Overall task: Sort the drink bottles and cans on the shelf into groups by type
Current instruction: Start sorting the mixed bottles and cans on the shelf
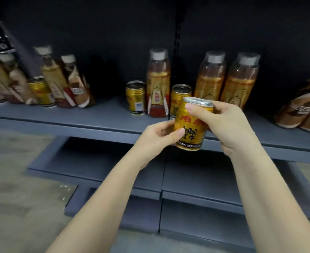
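Gold can (pixel 191 125) held in mid-air at centre frame, just in front of the shelf (pixel 88 115) edge, gripped by both hands. Left hand (pixel 159 136) curled round the lower side, thumb pressed on the label; right hand (pixel 221 123) wrapped round the upper part, thumb over the rim. Looks like a hand-over or a steadying pause before placing.

Best landing spot, by judgement: beside the two matching cans (pixel 136 97) standing on the shelf just above and behind, either side of one tall tea bottle (pixel 158 83). Better to commit to one hand, keep the can upright, and set it down flat on its base in the gap near those cans, not against the bottle. Worth watching the pair of tea bottles (pixel 225 79) to the right: tall, easily tipped by a knuckle. More mixed bottles and a can at upper left, blurred; brown coffee bottles (pixel 300 110) leaning at far right, unsorted.
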